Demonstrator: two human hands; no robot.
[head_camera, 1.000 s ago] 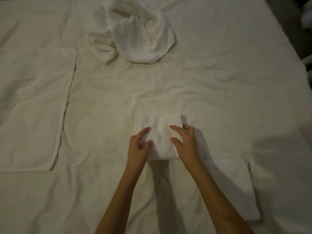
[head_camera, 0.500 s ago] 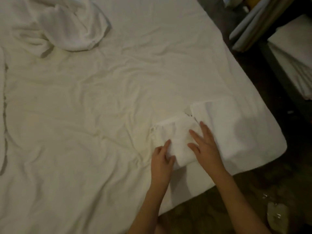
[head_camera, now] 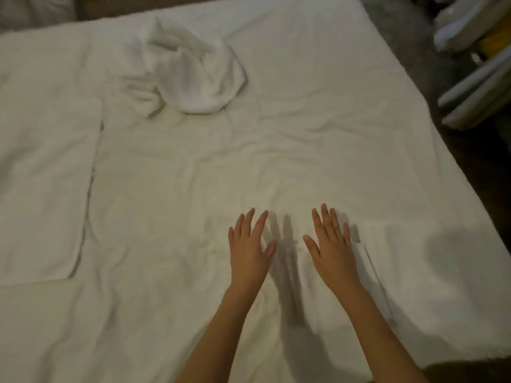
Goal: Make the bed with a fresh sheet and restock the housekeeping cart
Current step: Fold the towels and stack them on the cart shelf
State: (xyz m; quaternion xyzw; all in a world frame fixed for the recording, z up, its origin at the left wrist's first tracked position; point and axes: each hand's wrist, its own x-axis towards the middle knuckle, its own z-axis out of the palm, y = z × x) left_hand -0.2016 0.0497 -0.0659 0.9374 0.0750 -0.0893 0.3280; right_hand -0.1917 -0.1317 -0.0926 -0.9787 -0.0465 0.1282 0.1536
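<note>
Both hands, left [head_camera: 250, 244] and right [head_camera: 330, 244], hover flat with fingers spread, holding nothing, above the wrinkled white cotton sheet [head_camera: 249, 156] covering the bed. A crumpled white terry towel [head_camera: 199, 76] lies farther up; a flat folded towel [head_camera: 44, 189] lies left.

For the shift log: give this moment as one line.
left hand: open, flat | right hand: open, flat | crumpled towel: on sheet, untouched

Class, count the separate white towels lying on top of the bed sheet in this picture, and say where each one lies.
3: a crumpled towel near the far side, a flat towel at the left edge, and a folded towel under the right hand. Others may lie out of view.
</note>
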